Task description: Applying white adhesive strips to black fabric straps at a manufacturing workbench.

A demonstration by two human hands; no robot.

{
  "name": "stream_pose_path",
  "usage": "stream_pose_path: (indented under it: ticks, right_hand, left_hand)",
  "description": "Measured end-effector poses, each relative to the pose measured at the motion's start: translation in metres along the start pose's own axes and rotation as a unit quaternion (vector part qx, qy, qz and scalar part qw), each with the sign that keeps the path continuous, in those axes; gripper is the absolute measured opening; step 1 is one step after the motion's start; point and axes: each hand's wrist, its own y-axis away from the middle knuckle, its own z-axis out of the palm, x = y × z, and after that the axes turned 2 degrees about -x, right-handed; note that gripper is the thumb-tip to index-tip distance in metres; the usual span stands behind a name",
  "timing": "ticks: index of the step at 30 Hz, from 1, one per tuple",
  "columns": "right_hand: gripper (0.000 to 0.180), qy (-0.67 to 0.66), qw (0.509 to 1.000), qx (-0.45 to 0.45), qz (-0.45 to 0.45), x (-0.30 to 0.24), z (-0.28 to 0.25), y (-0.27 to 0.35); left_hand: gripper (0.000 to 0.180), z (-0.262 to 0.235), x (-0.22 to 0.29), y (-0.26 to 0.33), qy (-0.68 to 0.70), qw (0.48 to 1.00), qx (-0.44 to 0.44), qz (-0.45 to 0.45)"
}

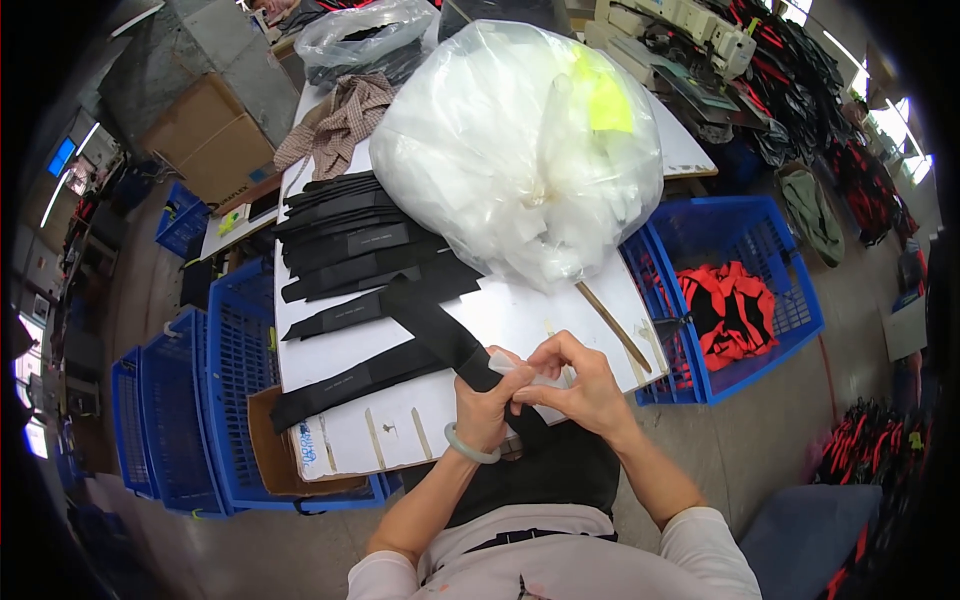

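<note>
My left hand (483,408) grips one end of a black fabric strip (432,318) near the front edge of the white table (400,425). The strip's other end slants up and left across similar pieces. Beside it, my right hand (582,388) pinches a thin, whitish translucent piece (545,379) against the fingers of the left; whether it is paper or film I cannot tell. Several black strips (345,250) with small pale print lie fanned over the table's left half. One long strip (350,385) lies nearest the left front corner.
A large clear bag (480,130) of white material fills the table's back, a thin wooden stick (615,328) at its right. Blue crates stand left (235,385) and right (770,368), the right one holding red-and-black garments (732,312). A cardboard box (265,440) sits by the left corner.
</note>
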Motion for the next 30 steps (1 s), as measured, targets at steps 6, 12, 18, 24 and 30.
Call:
stream_pose_path:
  ticks: [6, 12, 18, 24, 30]
  right_hand:
    - [0.018, -0.104, 0.993, 0.031, 0.051, 0.002, 0.015, 0.009]
    - [0.019, -0.054, 0.996, 0.026, 0.068, 0.003, 0.03, 0.009]
    - [0.016, -0.126, 0.986, -0.092, 0.056, -0.02, -0.003, 0.01]
    - [0.017, 0.028, 0.994, -0.106, -0.005, -0.031, 0.006, 0.01]
    - [0.022, 0.005, 0.998, -0.054, -0.036, -0.03, 0.007, 0.006]
  left_hand:
    - [0.011, -0.004, 0.004, 0.002, 0.054, 0.996, 0.005, 0.068]
    - [0.016, -0.001, 0.013, 0.011, -0.022, 0.998, 0.027, 0.048]
    - [0.045, -0.024, 0.046, -0.017, 0.243, 0.964, 0.112, -0.008]
    - [0.04, -0.037, 0.04, -0.018, 0.323, 0.942, 0.078, -0.038]
    - [0.036, -0.038, 0.039, -0.016, 0.332, 0.94, 0.066, -0.036]
